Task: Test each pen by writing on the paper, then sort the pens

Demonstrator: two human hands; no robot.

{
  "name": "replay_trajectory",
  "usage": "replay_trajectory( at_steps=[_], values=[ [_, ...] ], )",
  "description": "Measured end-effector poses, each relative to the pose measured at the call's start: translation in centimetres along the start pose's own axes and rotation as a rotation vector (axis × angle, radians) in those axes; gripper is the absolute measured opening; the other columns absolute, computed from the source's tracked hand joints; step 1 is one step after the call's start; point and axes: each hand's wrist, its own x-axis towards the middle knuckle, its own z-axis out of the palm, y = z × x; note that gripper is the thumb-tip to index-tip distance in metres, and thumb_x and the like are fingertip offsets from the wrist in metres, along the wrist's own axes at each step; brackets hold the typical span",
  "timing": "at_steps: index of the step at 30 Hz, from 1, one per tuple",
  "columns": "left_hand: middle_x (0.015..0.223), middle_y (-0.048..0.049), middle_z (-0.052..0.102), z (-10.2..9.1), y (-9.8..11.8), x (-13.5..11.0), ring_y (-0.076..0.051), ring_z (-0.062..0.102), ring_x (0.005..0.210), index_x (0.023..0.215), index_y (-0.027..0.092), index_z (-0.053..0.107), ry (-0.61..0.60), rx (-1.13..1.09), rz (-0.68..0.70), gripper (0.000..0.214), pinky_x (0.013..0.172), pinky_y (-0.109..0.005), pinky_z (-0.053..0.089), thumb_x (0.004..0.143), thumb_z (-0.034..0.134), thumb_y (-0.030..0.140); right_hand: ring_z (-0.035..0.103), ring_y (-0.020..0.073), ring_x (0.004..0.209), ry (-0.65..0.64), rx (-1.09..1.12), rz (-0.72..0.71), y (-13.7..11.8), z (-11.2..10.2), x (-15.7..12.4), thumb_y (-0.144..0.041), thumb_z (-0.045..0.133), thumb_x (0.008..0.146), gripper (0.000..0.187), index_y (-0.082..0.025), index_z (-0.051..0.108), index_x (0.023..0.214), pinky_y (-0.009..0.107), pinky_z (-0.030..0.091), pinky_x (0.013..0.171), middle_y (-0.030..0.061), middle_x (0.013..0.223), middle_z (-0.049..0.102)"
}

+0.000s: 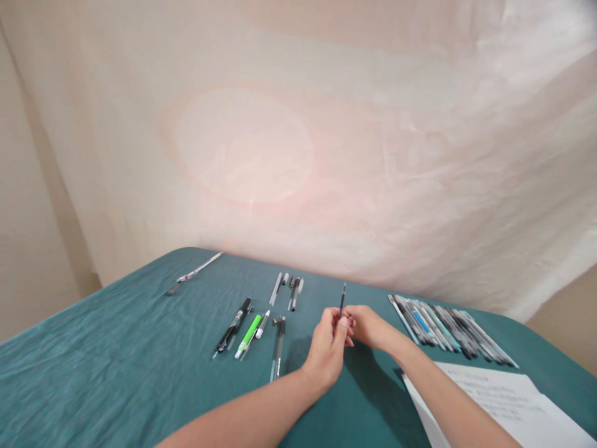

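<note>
In the head view, the slim dark refill (pixel 342 301) points nearly upright left of the row of pens (pixel 431 326), pinched in the left hand (pixel 325 354), while the right hand (pixel 369 326), nearer that row, meets the left, its grip too hidden to tell.

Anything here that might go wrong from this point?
The thin refill stands tip up in the left grip, pinched near its lower end, so it might slip or tilt.

The left forearm comes right up to the near end of a clear pen and may nudge it.

The right forearm crosses the paper in view; if it drops or sweeps sideways, it could shift the sheet.
</note>
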Motion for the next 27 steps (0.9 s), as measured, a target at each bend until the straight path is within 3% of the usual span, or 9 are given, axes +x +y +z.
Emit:
replay_trajectory(
  at_steps=[5, 10, 19, 27],
  values=[
    [0.073, -0.0001, 0.051, 0.0, -0.1, 0.0, -0.01, 0.051, 0.059, 0.095, 0.016, 0.043, -0.017, 0.035, -0.024, 0.025, 0.058, -0.023, 0.043, 0.086, 0.037, 0.039, 0.049, 0.0125, 0.051, 0.037, -0.018, -0.065, 1.2, -1.6, -1.2, -0.025, 0.051, 0.07, 0.018, -0.015, 0.065, 0.066, 0.023, 0.035, 0.049, 0.0003, 0.054, 0.059],
    [0.074, -0.0005, 0.052, 0.0, -0.5, 0.1, -0.01, 0.052, 0.06, 0.096, 0.016, 0.044, -0.061, 0.075, -0.016, 0.024, 0.06, -0.024, 0.043, 0.087, 0.035, 0.037, 0.056, 0.0143, 0.061, 0.128, 0.302, -0.023, 1.6, -2.4, -0.9, -0.037, 0.054, 0.072, 0.024, -0.016, 0.062, 0.081, 0.026, 0.043, 0.058, 0.0019, 0.067, 0.062],
    [0.073, 0.0002, 0.053, 0.0, -0.9, 0.1, -0.01, 0.052, 0.059, 0.096, 0.017, 0.046, -0.118, 0.145, -0.013, 0.021, 0.06, -0.023, 0.042, 0.085, 0.038, 0.034, 0.046, 0.0091, 0.053, 0.459, 0.632, -0.099, -1.9, -5.1, -1.9, -0.042, 0.062, 0.069, 0.029, -0.016, 0.058, 0.081, 0.022, 0.038, 0.049, 0.0007, 0.066, 0.057],
    [0.072, 0.0008, 0.053, 0.0, -0.9, 0.0, -0.011, 0.052, 0.058, 0.094, 0.018, 0.046, -0.136, 0.175, 0.012, 0.02, 0.059, -0.023, 0.041, 0.086, 0.037, 0.034, 0.044, 0.0085, 0.05, 0.46, 0.597, -0.109, -3.6, -5.2, -2.5, -0.039, 0.064, 0.069, 0.026, -0.016, 0.061, 0.082, 0.022, 0.035, 0.046, 0.0003, 0.063, 0.057]
  ],
)
